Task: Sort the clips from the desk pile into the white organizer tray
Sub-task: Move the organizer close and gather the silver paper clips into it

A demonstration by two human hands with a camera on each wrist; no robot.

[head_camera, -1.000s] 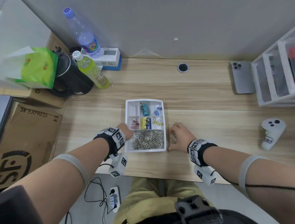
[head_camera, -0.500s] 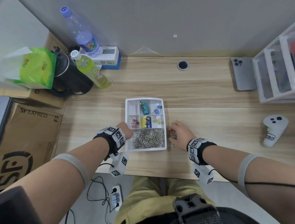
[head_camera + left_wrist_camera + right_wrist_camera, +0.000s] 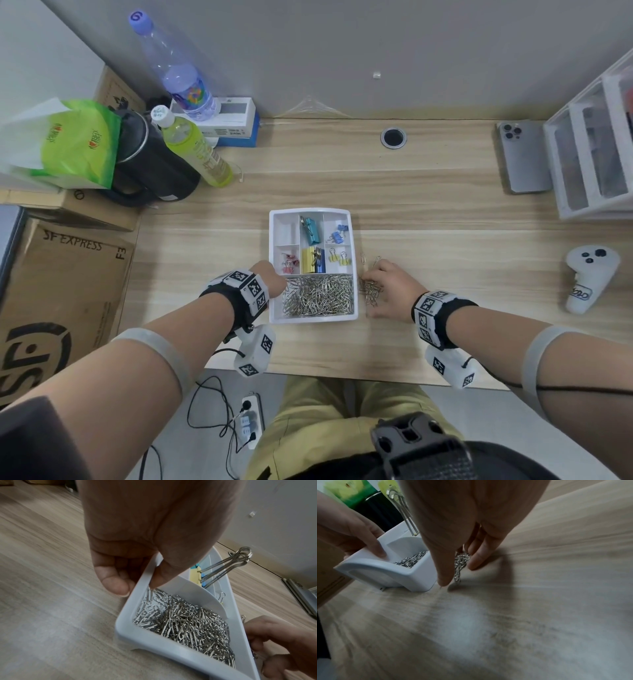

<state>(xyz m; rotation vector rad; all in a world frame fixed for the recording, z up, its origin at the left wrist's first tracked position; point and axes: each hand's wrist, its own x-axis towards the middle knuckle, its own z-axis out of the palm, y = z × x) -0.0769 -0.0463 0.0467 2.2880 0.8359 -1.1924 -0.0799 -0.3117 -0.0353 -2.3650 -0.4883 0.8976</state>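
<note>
The white organizer tray (image 3: 313, 318) sits mid-desk. Its near compartment holds a heap of silver paper clips (image 3: 318, 296); the smaller compartments hold coloured binder clips (image 3: 310, 229). My left hand (image 3: 276, 283) pinches the tray's left wall (image 3: 130, 608), thumb inside and fingers outside. Just right of the tray lies a small bunch of loose paper clips (image 3: 369, 292), with two single ones (image 3: 363, 257) beyond it. My right hand (image 3: 378, 291) is curled over the bunch. In the right wrist view, thumb and fingers (image 3: 475, 561) close round the clips (image 3: 461, 563) beside the tray (image 3: 406, 577).
A phone (image 3: 524, 157) and a white drawer unit (image 3: 596, 154) stand at the far right, with a white controller (image 3: 587, 277) nearer. Two bottles (image 3: 195, 154), a black jug (image 3: 154, 171) and a green bag (image 3: 78, 144) crowd the far left. A cardboard box (image 3: 51, 291) stands left of the desk.
My right hand has slid slightly away from the tray's right wall, so the clip bunch under its fingers shows more. The left hand keeps its hold on the tray.
</note>
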